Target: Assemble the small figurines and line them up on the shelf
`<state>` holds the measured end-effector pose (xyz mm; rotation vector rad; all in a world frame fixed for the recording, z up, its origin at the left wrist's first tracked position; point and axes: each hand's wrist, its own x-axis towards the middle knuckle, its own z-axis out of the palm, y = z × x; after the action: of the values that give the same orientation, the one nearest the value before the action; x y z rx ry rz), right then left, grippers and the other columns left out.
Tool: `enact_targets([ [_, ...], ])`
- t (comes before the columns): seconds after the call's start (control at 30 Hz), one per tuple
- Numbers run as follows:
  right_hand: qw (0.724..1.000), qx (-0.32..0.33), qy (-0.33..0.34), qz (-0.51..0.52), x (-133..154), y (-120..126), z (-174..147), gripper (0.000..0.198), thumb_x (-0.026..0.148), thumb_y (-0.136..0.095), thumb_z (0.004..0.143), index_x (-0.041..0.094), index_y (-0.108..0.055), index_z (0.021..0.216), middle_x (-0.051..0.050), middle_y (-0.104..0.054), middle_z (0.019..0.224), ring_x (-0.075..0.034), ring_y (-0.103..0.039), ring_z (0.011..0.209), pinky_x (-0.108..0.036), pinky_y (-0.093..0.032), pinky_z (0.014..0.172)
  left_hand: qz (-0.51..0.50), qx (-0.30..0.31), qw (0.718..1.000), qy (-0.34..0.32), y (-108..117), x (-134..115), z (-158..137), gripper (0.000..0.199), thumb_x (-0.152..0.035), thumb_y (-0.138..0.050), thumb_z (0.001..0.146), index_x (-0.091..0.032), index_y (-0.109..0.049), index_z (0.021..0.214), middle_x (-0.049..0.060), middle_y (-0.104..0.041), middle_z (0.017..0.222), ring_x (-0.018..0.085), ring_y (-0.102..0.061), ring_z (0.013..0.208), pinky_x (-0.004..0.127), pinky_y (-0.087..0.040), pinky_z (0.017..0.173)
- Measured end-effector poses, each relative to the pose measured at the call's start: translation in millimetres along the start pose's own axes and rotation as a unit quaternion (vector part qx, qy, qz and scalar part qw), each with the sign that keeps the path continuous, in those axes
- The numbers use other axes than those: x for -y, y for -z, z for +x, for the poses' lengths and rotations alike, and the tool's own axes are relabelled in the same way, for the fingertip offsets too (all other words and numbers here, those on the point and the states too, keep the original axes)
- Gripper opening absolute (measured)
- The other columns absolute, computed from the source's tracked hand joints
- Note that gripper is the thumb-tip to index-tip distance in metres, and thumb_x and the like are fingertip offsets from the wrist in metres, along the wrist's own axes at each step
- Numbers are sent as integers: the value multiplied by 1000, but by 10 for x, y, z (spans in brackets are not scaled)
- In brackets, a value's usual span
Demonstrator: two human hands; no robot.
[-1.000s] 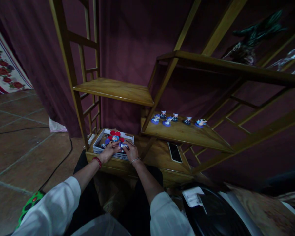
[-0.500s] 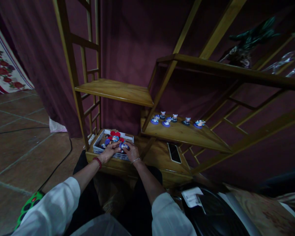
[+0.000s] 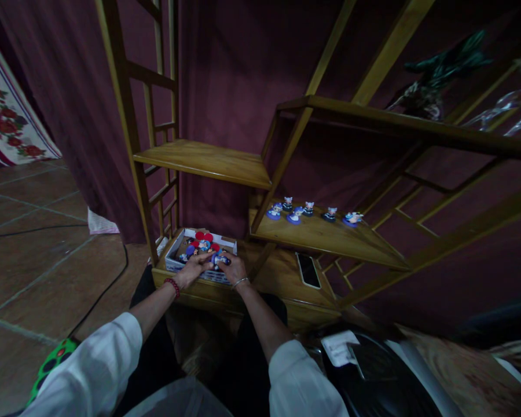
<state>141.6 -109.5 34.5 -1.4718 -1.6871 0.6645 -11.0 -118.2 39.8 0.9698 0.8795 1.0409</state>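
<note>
Between my two hands, over the front right part of a shallow white box (image 3: 172, 255), is a small figurine (image 3: 221, 260) in blue, white and purple. My left hand (image 3: 195, 270) has its fingertips closed on the figurine's left side. From the right, my right hand (image 3: 235, 270) pinches the same figurine. Inside the box lie several more figurines (image 3: 203, 245), some with red round parts and some with purple ones. On the shelf to the right stand several little figurines (image 3: 295, 215) on purple or dark bases.
The wooden shelf unit (image 3: 208, 164) has posts and boards around the box. A phone (image 3: 308, 270) lies on the lower board, right of my hands. A black chair (image 3: 377, 370) is at the lower right, and a green power strip (image 3: 52, 365) is on the tiled floor.
Both hands stay over the box with the figurine between them. The figurine has turned slightly in the fingers; otherwise the scene looks the same.
</note>
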Motion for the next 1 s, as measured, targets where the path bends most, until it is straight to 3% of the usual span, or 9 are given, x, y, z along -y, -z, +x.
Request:
enact_targets([
  [0.37,997,8,-76,24,33,9,0,22,26,-61,61,21,-69,81,1,-66,67,-16,-60,66,-27,-48,65,48,12,999,-1,6,-44,-15,43,-14,-68,57,-15,-66,99,7,-67,97,22,-54,100,38,-34,95],
  [0.57,983,37,-143,112,71,-12,-18,21,22,-60,62,17,-68,80,2,-62,52,-14,-58,53,-24,-47,54,60,19,998,-1,31,-26,-17,44,-15,-69,56,-13,-65,100,7,-67,92,23,-55,96,38,-35,93],
  [0.73,961,26,-205,186,109,-26,-24,22,16,-63,59,13,-67,81,3,-60,47,-13,-59,49,-22,-48,52,86,28,996,-1,51,-14,8,46,-16,-68,57,-13,-64,103,7,-67,96,23,-54,98,39,-34,94],
  [1.0,959,17,-214,187,100,-35,-16,24,17,-64,59,14,-67,83,2,-62,52,-14,-60,52,-23,-49,54,97,33,995,-4,52,-13,26,46,-15,-64,59,-14,-63,105,8,-64,103,23,-52,103,38,-33,96],
])
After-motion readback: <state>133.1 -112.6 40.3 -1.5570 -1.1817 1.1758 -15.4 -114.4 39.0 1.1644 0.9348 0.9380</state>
